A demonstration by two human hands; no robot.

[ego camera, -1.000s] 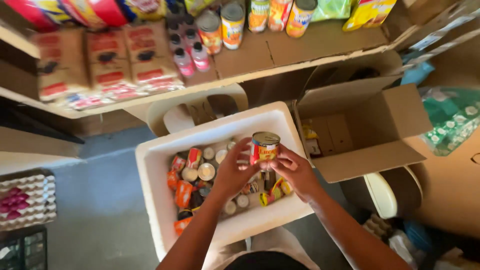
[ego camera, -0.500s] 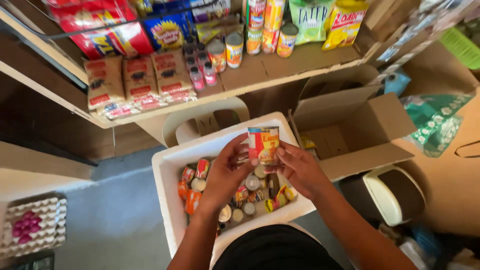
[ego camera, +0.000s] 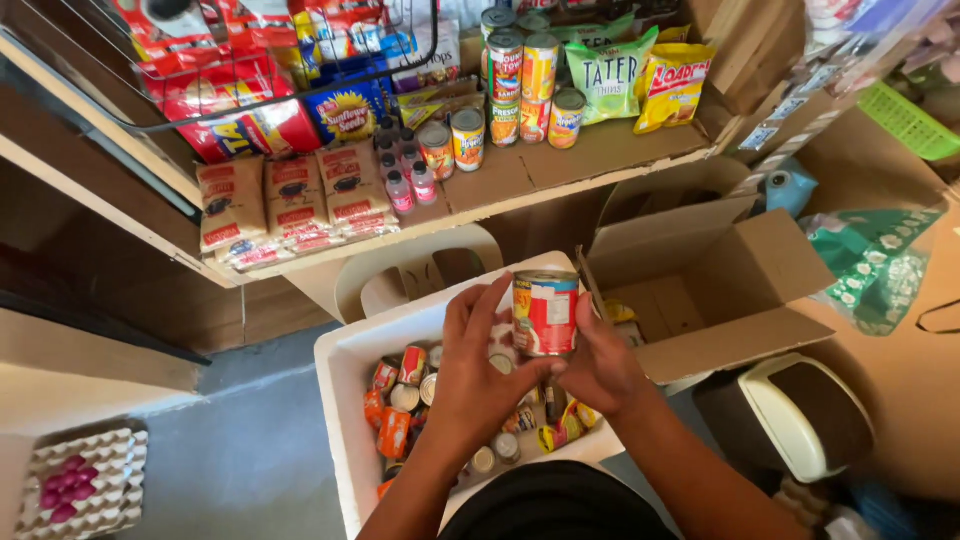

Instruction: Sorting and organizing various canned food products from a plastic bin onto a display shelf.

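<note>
Both my hands hold one can (ego camera: pixel 545 313) with a red, white and yellow label, upright above a white foam box (ego camera: pixel 345 365). My left hand (ego camera: pixel 480 375) wraps the can's left side and bottom. My right hand (ego camera: pixel 598 365) grips its right side. Inside the box lie several small cans (ego camera: pixel 395 420), some orange, some showing silver lids. Part of the box's contents is hidden under my hands.
A wooden shelf (ego camera: pixel 560 165) ahead carries cans, small bottles, snack bags and brown packets. An open cardboard box (ego camera: pixel 710 285) stands at the right, a lidded bin (ego camera: pixel 800 415) below it. A plastic chair (ego camera: pixel 400 275) sits behind the foam box. An egg tray (ego camera: pixel 80 485) lies at lower left.
The can has been lifted from the foam box and turned upright between both hands. The camera has tilted up, bringing more of the shelf into view.
</note>
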